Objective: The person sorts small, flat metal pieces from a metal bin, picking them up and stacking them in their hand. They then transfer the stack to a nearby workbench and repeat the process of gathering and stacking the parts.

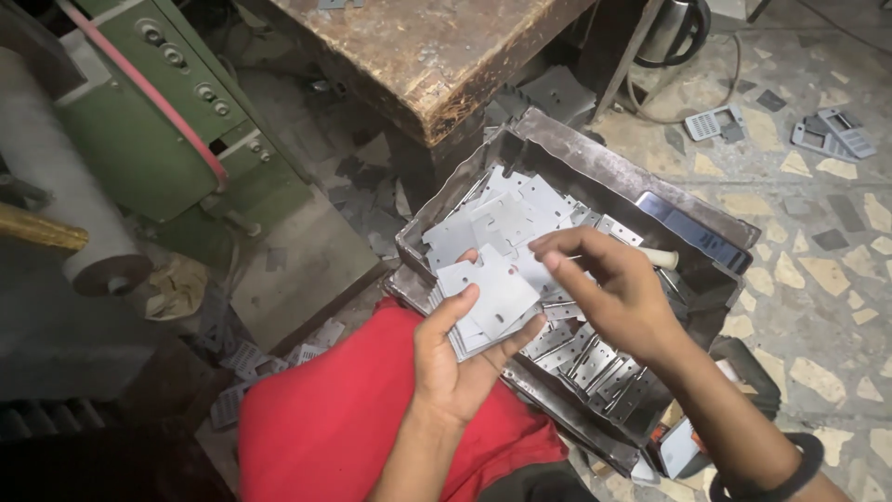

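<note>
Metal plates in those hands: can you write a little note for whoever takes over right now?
Left hand: holds a small stack of flat metal plates, thumb on top.
Right hand: fingers pinch the far edge of the top plate.
Metal tray: holds more loose plates and hinge-like pieces.
Done: a few plates gathered in the left hand.
Left: most pieces lie in the tray.

Plates (492, 297) in left hand (455, 358): thin sheet metal, pale grey, matt, smooth; hinges (595, 363) w/ same dull metal look. Tray (595, 158): dark sheet metal, scuffed, worn edges. Table (418, 46) top rough, rust-brown, pitted; cloth (325, 418) on lap red, soft, matt; floor (818, 279) stone-chip, dusty.
</note>
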